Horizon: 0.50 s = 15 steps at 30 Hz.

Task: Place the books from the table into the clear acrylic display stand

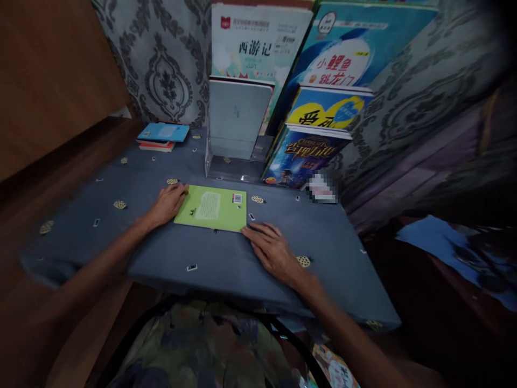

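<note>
A thin light-green book (210, 208) lies flat on the patterned grey-blue tablecloth (153, 258), with its barcode side up. My left hand (168, 203) rests at its left edge, fingertips touching near the far left corner, fingers extended and slightly bent. At the near right corner, my right hand (272, 249) lies palm down with fingers stretched out, fingertips touching the book's edge. Neither hand lifts the book. Whether the left thumb is under the edge is hidden.
A clear acrylic stand (234, 170) behind the book holds a grey book (240, 116) and taller books. To its right, a dark-blue book (305, 153) leans among others. A small pile with a blue book (163, 132) lies at the back left. A blurred-out object (322, 188) sits right.
</note>
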Tool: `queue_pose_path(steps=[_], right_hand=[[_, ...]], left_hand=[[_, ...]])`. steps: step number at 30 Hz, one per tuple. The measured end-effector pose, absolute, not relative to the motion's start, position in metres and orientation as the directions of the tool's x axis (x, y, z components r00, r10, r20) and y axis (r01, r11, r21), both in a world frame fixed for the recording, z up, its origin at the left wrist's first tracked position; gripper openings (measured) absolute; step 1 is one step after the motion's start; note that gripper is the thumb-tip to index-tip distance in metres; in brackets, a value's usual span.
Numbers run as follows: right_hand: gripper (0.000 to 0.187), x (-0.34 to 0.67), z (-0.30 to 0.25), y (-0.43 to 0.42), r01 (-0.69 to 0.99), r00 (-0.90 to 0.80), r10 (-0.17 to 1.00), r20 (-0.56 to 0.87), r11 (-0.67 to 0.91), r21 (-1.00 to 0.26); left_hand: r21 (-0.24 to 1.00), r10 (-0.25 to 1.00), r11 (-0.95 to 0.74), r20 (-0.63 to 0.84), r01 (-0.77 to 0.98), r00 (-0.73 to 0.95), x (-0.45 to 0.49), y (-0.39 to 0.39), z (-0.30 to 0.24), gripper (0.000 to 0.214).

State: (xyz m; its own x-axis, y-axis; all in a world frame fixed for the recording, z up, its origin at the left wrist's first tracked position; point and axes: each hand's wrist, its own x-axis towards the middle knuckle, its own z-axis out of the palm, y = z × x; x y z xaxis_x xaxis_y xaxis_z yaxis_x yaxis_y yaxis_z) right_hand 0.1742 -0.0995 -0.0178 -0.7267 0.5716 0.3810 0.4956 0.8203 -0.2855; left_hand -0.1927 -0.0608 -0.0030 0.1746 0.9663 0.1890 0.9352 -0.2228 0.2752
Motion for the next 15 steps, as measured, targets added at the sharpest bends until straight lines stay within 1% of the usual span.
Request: queue_pose_path(steps=[4,9,12,15], right_hand=[[0.041,0.173,-0.021,-0.098,0.496,-0.723,0.559,0.406,0.829,-0.257],[0.037,0.172,-0.020,-0.099,0.498,-0.720,0.558,0.413,0.830,-0.252],[0.037,0.172,-0.019,-0.099,0.492,-0.719,0.561,0.410,0.828,-0.270],[0.036,0.173,-0.018,-0.099,0.478,-0.719,0.560,0.411,0.829,-0.292]], left_hand=[[0.331,0.936,-0.350,0.167,0.876,0.311,-0.216,-0.071,0.002,0.038],[0.368,0.908,-0.419,0.158,0.830,0.388,-0.225,-0.104,0.009,0.039],[0.343,0.888,-0.460,0.172,0.819,0.427,-0.225,-0.125,0.011,0.037],[0.282,0.866,-0.499,0.204,0.819,0.457,-0.226,-0.143,0.010,0.035]])
